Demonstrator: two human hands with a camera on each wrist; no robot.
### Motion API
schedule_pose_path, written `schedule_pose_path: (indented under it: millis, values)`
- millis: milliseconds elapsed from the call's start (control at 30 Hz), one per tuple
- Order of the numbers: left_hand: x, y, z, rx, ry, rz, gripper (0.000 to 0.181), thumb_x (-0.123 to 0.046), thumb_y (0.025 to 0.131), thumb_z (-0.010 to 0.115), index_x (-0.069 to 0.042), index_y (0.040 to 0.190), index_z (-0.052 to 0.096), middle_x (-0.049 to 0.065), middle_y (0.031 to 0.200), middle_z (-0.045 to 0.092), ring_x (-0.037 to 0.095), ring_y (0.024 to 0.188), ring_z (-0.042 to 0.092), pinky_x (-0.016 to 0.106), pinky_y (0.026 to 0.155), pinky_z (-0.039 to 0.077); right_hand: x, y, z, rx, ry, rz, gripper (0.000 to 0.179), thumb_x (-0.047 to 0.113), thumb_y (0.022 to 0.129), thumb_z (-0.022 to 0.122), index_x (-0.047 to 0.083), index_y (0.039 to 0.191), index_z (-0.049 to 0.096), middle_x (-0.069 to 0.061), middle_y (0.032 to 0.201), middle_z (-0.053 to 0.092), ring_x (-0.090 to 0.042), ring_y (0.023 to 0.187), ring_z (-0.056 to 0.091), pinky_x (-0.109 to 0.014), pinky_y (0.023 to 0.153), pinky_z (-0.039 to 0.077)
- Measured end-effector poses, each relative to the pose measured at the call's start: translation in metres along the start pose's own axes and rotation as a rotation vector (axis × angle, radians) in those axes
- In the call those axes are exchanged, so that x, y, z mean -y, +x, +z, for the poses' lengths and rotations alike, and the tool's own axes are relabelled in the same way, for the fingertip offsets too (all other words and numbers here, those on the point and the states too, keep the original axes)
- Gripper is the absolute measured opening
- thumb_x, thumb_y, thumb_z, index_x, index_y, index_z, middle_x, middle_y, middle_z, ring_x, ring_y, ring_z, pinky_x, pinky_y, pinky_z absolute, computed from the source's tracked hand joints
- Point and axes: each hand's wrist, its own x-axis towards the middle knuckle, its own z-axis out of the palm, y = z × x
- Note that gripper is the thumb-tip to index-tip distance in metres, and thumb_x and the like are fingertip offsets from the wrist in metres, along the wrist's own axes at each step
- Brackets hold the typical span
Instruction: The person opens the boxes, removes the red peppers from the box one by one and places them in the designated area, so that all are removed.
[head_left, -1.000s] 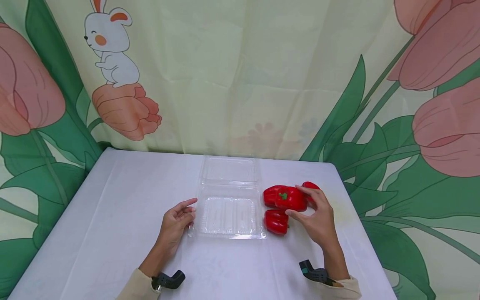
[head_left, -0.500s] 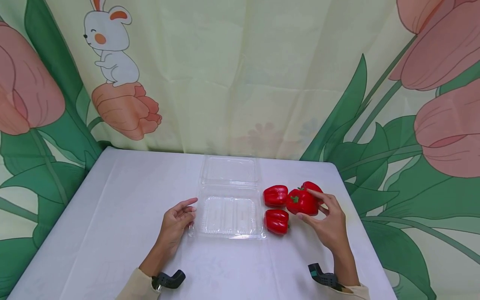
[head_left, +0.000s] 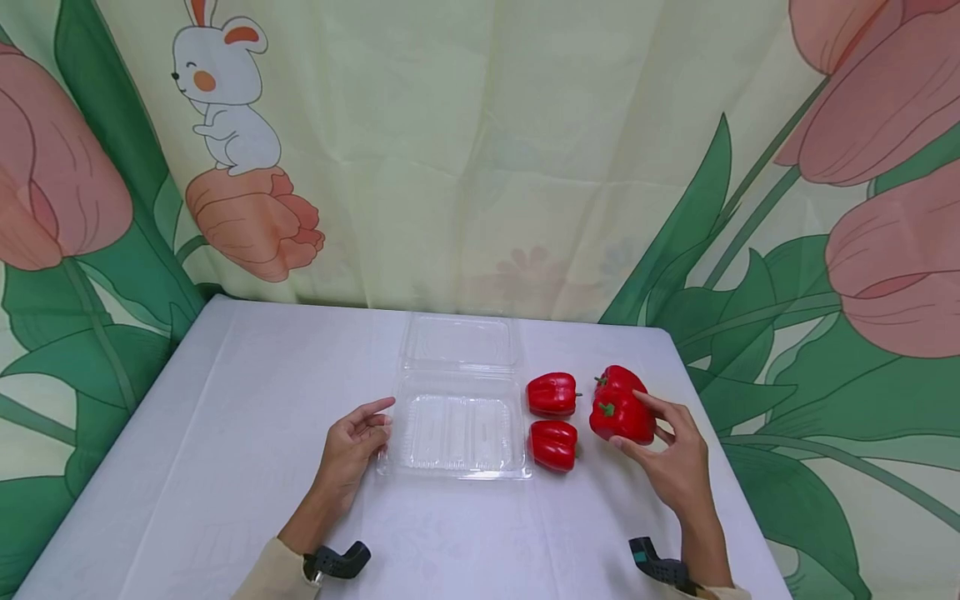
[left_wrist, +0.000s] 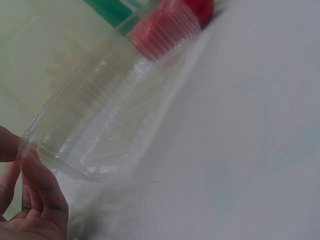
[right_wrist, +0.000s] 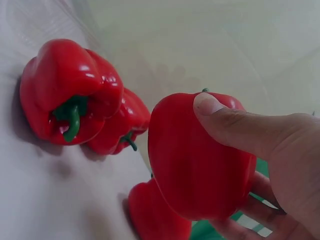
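My right hand (head_left: 672, 457) grips a red bell pepper (head_left: 622, 417) between thumb and fingers, near the right side of the table. In the right wrist view the held bell pepper (right_wrist: 197, 160) appears raised off the cloth. Behind it lies another bell pepper (head_left: 619, 378), partly covered. Two more bell peppers, a rear one (head_left: 552, 394) and a front one (head_left: 553, 446), lie beside the right edge of a clear plastic clamshell container (head_left: 461, 433). My left hand (head_left: 351, 450) pinches the container's left rim; in the left wrist view thumb and finger meet on that rim (left_wrist: 26, 145).
The container's lid (head_left: 461, 342) lies folded back toward the far table edge. A white cloth covers the table (head_left: 247, 433). Behind it hangs a printed curtain (head_left: 450, 167) with tulips and a rabbit. Each wrist wears a black camera mount (head_left: 343, 560).
My right hand has moved right and slightly nearer with its bell pepper, away from the two peppers beside the container. My left hand and the container have stayed put.
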Motion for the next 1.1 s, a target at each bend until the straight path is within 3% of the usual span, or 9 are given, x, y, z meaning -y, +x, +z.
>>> schedule_pose_path:
  millis: [67, 167, 200, 1100]
  values:
    - [0.000, 0.000, 0.000, 0.001, 0.001, 0.000, 0.044, 0.001, 0.100, 0.067, -0.010, 0.142, 0.065, 0.015, 0.118, 0.061, 0.016, 0.091, 0.061, 0.018, 0.072, 0.055, -0.002, -0.002, -0.001, -0.001, -0.004, 0.020, 0.081, 0.015, 0.079, 0.095, 0.017, 0.151, 0.059, -0.015, 0.148, 0.055, -0.035, 0.138, 0.053, -0.028, 0.103, 0.056]
    - [0.000, 0.000, -0.001, 0.002, 0.001, -0.001, 0.044, 0.001, 0.100, 0.067, -0.010, 0.142, 0.065, 0.015, 0.118, 0.061, 0.017, 0.092, 0.061, 0.018, 0.072, 0.055, -0.003, -0.004, -0.002, 0.003, -0.007, 0.042, 0.081, 0.017, 0.079, 0.095, 0.018, 0.152, 0.059, -0.015, 0.149, 0.054, -0.037, 0.138, 0.052, -0.057, 0.106, 0.052]
    - [0.000, 0.000, -0.001, 0.001, 0.000, -0.001, 0.044, 0.001, 0.100, 0.067, -0.010, 0.142, 0.065, 0.015, 0.119, 0.061, 0.017, 0.092, 0.061, 0.018, 0.072, 0.055, -0.004, -0.004, -0.003, 0.006, -0.005, 0.051, 0.081, 0.017, 0.079, 0.095, 0.018, 0.152, 0.059, -0.015, 0.150, 0.053, -0.038, 0.139, 0.052, -0.058, 0.106, 0.051]
    - [0.001, 0.000, -0.002, 0.017, -0.023, 0.001, 0.044, 0.000, 0.101, 0.067, -0.010, 0.143, 0.064, 0.016, 0.119, 0.059, 0.016, 0.091, 0.060, 0.017, 0.072, 0.055, -0.029, -0.009, -0.005, 0.121, -0.032, 0.181, 0.084, 0.016, 0.083, 0.092, 0.015, 0.158, 0.052, -0.022, 0.154, 0.046, -0.046, 0.146, 0.042, -0.065, 0.111, 0.048]
